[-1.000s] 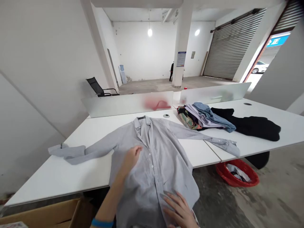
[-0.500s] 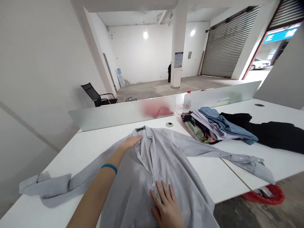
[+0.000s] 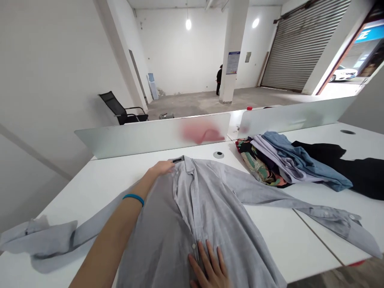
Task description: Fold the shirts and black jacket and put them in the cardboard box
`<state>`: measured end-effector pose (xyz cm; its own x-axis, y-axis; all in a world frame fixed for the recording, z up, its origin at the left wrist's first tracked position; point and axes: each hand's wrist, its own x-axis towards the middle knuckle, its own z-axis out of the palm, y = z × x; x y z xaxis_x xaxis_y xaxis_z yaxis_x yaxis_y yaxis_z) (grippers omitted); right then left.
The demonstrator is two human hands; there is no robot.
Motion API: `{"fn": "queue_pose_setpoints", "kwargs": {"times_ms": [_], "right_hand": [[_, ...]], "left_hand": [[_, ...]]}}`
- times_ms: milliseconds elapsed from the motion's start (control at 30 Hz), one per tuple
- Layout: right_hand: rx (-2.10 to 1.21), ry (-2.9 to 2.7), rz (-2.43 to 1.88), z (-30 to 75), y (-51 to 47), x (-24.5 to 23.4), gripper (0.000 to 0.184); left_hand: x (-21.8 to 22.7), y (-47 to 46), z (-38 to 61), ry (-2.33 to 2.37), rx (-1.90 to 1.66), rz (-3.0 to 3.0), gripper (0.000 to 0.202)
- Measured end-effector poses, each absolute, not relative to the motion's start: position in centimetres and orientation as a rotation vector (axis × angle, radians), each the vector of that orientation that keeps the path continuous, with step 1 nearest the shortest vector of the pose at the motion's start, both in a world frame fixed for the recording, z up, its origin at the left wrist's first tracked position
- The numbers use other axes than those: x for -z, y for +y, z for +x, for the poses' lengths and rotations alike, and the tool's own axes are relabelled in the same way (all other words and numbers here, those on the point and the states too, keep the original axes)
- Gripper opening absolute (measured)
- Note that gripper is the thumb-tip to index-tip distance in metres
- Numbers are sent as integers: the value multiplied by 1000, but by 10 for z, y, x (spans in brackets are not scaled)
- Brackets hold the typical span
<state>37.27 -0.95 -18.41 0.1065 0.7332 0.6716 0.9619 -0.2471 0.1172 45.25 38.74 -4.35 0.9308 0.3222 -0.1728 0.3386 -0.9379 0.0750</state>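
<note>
A grey button-up shirt (image 3: 210, 208) lies front up across the white table, its collar at the far end and both sleeves spread to the sides. At the left side of the collar, my left hand (image 3: 163, 167) has its fingers closed on the fabric; the fingertips are partly hidden. A blue band (image 3: 134, 197) circles the left wrist. My right hand (image 3: 211, 268) lies flat on the lower front beside the button placket, fingers spread, partly cut off by the bottom edge. One white button shows just beyond its fingers.
Folded clothes (image 3: 279, 160) are stacked at the right, with a black garment (image 3: 360, 170) beside them. A frosted divider (image 3: 144, 138) runs along the table's back edge. Behind it are a black chair (image 3: 120, 110) and a person (image 3: 219, 80) near a pillar.
My left hand has shifted from the shirt's upper front to the collar's left side. My right hand stays flat on the front. The view has tilted down slightly.
</note>
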Motion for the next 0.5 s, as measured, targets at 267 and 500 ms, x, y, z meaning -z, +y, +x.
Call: {"fn": "queue_pose_setpoints", "kwargs": {"times_ms": [267,500], "right_hand": [[979,-1724,-2014,379,-10,191,50],[986,-1723,-2039,378,-11,194,48]], "left_hand": [[51,357,471,783,-54,2949,32],[85,301,499,862,13,2818,43]]}}
